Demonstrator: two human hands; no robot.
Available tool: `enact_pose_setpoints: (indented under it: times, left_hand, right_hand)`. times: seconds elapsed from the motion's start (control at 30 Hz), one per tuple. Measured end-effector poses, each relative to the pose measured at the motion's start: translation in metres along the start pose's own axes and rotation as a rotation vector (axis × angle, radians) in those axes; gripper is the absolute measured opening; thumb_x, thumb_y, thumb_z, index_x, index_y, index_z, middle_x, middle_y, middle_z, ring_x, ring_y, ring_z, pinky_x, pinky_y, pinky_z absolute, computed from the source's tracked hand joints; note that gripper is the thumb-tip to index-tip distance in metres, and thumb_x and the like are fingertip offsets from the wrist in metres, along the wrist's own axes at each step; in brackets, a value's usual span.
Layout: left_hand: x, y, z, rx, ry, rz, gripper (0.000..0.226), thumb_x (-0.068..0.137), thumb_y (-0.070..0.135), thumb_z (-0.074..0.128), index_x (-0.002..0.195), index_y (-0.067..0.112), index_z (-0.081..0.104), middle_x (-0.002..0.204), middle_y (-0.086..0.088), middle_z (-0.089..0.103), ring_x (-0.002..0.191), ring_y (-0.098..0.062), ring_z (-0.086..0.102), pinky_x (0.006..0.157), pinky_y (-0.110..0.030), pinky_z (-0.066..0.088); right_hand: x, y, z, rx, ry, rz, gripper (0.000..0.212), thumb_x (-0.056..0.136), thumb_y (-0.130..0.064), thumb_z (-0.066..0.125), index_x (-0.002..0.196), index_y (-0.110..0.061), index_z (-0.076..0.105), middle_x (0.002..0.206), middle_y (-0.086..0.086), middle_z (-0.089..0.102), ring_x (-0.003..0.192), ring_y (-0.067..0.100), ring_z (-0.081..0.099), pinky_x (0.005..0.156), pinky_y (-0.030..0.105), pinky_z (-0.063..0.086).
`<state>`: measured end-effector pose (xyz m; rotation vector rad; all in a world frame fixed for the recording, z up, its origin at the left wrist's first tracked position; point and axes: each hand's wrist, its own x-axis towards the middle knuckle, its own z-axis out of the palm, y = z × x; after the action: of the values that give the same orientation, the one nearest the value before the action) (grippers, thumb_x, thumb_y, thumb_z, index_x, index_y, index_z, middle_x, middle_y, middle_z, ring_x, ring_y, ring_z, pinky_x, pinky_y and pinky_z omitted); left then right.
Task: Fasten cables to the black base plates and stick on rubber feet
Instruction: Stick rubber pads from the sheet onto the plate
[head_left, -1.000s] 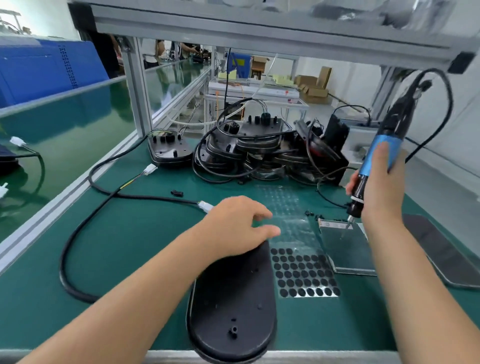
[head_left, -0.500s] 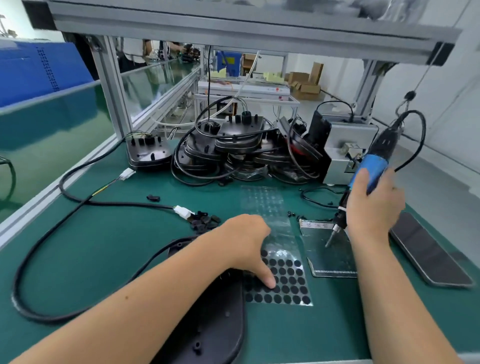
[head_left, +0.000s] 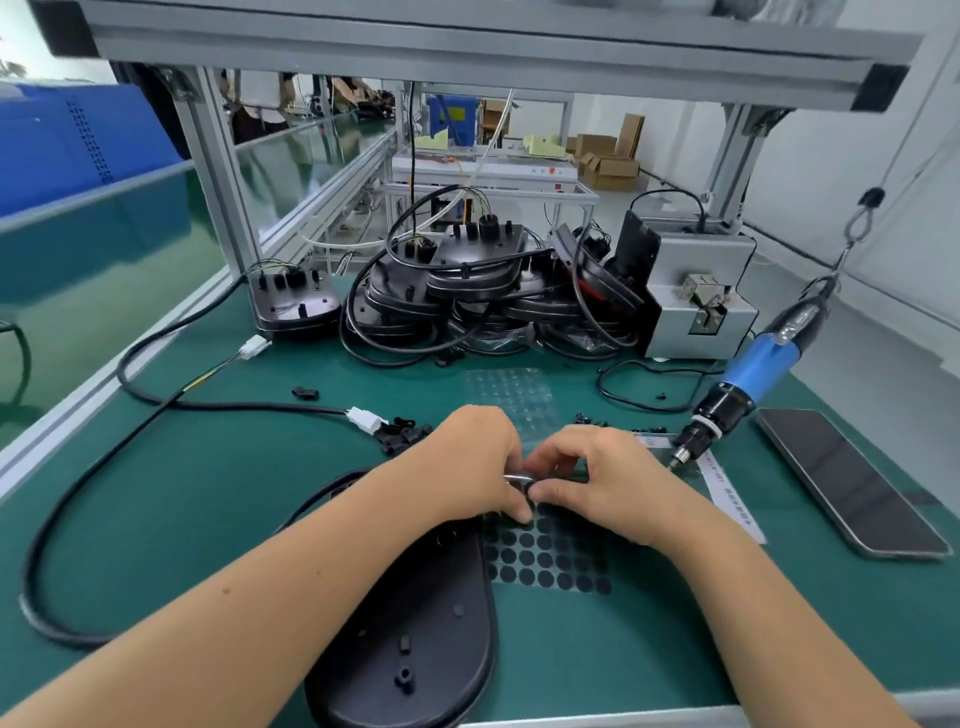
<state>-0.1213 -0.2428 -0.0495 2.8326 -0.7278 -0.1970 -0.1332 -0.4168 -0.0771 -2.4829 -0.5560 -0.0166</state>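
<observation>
Both hands are brought together over the sheet of rubber feet (head_left: 545, 564) on the green counter (head_left: 208, 493). The left hand (head_left: 475, 462) and the right hand (head_left: 597, 478) are curled, pinching at the sheet's upper edge (what lies between the fingertips cannot be made out). The black base plate (head_left: 415, 639) lies just left of the sheet. The blue screwdriver (head_left: 748, 384) hangs ungripped to the right.

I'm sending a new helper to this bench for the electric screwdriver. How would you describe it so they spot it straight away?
Start at the green bench mat and look to its right side, between the grey box-shaped machine and the flat dark phone. There the screwdriver hangs tilted from a cord, tip down over the mat. Its bright blue grip sets it apart from the black and grey things around it.
</observation>
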Motion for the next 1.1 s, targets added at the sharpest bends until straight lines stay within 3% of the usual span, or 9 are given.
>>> enact_pose_setpoints:
  times: [0.1,0.27,0.37,0.47,0.67,0.97,1.1]
  left_hand:
    - [-0.003,-0.010,-0.004,-0.072,0.004,0.008,0.032,0.070,0.040,0.081,0.096,0.022,0.076,0.097,0.005,0.069,0.088,-0.013,0.061,0.079,-0.026,0.048]
    - [-0.007,-0.013,0.001,-0.051,-0.020,0.073,0.037,0.071,0.042,0.079,0.097,0.016,0.073,0.098,-0.005,0.068,0.091,-0.021,0.060,0.083,-0.037,0.047]
    - [-0.004,-0.013,0.004,-0.058,-0.003,0.078,0.031,0.079,0.036,0.074,0.102,0.016,0.074,0.104,-0.003,0.069,0.095,-0.019,0.060,0.087,-0.036,0.047]
    - [-0.002,-0.014,0.005,-0.062,0.007,0.085,0.029,0.082,0.035,0.072,0.104,0.015,0.074,0.103,-0.003,0.069,0.096,-0.019,0.060,0.088,-0.036,0.047]
    - [-0.001,-0.015,0.006,-0.056,0.008,0.076,0.033,0.089,0.037,0.064,0.097,0.006,0.070,0.100,-0.012,0.068,0.094,-0.026,0.060,0.085,-0.039,0.047]
    - [-0.002,-0.014,0.004,-0.100,0.018,0.087,0.037,0.092,0.033,0.061,0.071,0.002,0.059,0.080,-0.019,0.062,0.077,-0.031,0.056,0.074,-0.042,0.047]
    - [-0.003,-0.014,0.003,-0.075,0.009,0.081,0.041,0.092,0.036,0.060,0.068,0.004,0.054,0.072,-0.016,0.054,0.069,-0.029,0.050,0.069,-0.039,0.044]
  right_hand:
    - [-0.001,-0.002,0.002,-0.004,0.001,-0.020,0.018,0.081,-0.028,0.078,0.098,-0.025,0.074,0.084,-0.019,0.060,0.079,-0.004,0.056,0.077,0.017,0.045]
    - [-0.002,-0.003,0.004,0.063,0.088,-0.029,0.011,0.082,-0.023,0.076,0.093,-0.027,0.075,0.085,-0.016,0.064,0.085,-0.001,0.056,0.078,0.015,0.043]
    - [-0.003,-0.003,0.004,0.060,0.086,-0.045,0.010,0.082,-0.023,0.076,0.092,-0.027,0.074,0.084,-0.016,0.064,0.084,-0.001,0.056,0.074,0.011,0.040]
    - [-0.006,-0.004,0.004,-0.016,0.118,-0.101,0.009,0.083,-0.024,0.076,0.091,-0.026,0.073,0.084,-0.015,0.065,0.083,0.002,0.056,0.077,0.022,0.045]
    - [-0.009,-0.014,0.006,-0.149,0.252,-0.240,0.008,0.080,-0.014,0.076,0.086,-0.018,0.071,0.082,-0.010,0.065,0.080,0.014,0.059,0.071,0.037,0.050]
    - [-0.012,-0.021,0.009,-0.237,0.317,-0.263,0.011,0.078,-0.008,0.073,0.079,-0.015,0.065,0.078,-0.007,0.062,0.076,0.020,0.057,0.060,0.042,0.049]
    - [-0.012,-0.021,0.009,-0.259,0.305,-0.256,0.012,0.078,-0.006,0.071,0.080,-0.014,0.063,0.080,-0.007,0.060,0.076,0.019,0.055,0.060,0.042,0.048]
